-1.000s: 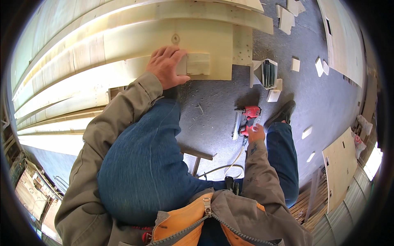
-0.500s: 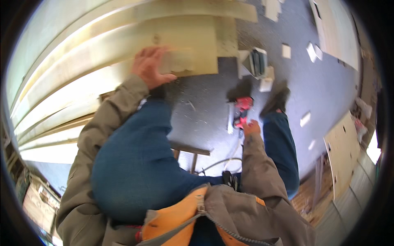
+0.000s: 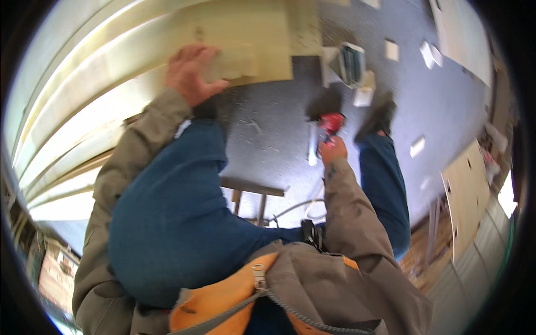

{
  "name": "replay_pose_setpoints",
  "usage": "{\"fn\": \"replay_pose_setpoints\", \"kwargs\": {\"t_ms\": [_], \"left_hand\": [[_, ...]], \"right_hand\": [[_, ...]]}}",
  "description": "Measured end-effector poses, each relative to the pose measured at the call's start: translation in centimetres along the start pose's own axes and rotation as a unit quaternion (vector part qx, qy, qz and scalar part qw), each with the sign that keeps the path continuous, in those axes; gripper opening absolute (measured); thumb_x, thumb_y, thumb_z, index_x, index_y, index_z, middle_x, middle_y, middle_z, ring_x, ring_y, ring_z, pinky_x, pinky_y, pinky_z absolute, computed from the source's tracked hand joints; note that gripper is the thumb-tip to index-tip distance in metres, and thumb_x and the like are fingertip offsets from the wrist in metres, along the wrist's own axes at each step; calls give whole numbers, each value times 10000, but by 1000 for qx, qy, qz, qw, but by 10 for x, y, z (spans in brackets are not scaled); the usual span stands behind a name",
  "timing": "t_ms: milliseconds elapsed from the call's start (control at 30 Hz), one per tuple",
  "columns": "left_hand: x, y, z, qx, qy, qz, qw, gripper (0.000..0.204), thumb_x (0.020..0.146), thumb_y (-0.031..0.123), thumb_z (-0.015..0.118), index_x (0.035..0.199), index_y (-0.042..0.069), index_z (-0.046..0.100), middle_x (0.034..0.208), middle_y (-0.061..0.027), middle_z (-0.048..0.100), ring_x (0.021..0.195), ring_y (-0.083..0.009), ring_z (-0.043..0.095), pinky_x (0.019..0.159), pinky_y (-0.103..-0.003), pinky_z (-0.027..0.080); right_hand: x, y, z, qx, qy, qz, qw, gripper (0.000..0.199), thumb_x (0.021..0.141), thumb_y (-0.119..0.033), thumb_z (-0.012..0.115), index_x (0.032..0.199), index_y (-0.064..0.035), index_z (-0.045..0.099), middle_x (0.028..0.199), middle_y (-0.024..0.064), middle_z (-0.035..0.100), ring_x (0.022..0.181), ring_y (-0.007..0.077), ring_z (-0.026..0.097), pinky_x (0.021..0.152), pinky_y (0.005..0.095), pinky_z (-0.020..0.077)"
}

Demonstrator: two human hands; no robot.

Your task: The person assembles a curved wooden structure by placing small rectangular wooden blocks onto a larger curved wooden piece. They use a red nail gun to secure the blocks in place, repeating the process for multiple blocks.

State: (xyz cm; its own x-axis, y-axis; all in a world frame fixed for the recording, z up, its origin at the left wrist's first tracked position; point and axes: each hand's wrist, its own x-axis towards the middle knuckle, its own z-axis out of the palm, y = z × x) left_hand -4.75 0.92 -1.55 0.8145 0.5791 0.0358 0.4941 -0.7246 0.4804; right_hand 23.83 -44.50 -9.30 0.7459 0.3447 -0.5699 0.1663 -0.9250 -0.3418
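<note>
The left hand (image 3: 191,75) is best braced on the pale board (image 3: 262,28), fingers apart, the right hand (image 3: 334,151) clamped around the red nailer (image 3: 333,121).

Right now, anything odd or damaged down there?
Loose pale blocks lie strewn on the floor, right of the red tool in the right hand, at odd angles rather than stacked. No damage evident; image blurry.
</note>
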Motion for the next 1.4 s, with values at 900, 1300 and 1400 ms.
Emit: {"fn": "replay_pose_setpoints", "kwargs": {"t_ms": [900,1300,1400], "left_hand": [[2,9,-16,-27,-28,-48,998,899,725,417,916,1515,156,574,1387,-116,576,1352,-345,515,1180,-495,386],[1,11,-21,-26,-34,-38,998,822,761,420,885,1491,179,594,1349,-110,583,1349,-331,516,1185,-488,377],[2,13,-19,-41,-34,-37,998,785,773,405,872,1473,174,602,1350,-110,583,1352,-334,514,1187,-491,372]], "right_hand": [[60,26,6,-123,-16,140,982,744,693,-247,939,1315,5,618,1287,267,709,1222,435,685,1050,492,552],[-25,-75,-28,164,-97,167,967,522,670,-46,817,1177,-83,697,1018,80,753,905,257,729,751,455,614],[-24,-58,-24,42,-118,54,991,447,704,31,773,1134,-69,703,902,62,672,808,250,680,670,467,583]]}}
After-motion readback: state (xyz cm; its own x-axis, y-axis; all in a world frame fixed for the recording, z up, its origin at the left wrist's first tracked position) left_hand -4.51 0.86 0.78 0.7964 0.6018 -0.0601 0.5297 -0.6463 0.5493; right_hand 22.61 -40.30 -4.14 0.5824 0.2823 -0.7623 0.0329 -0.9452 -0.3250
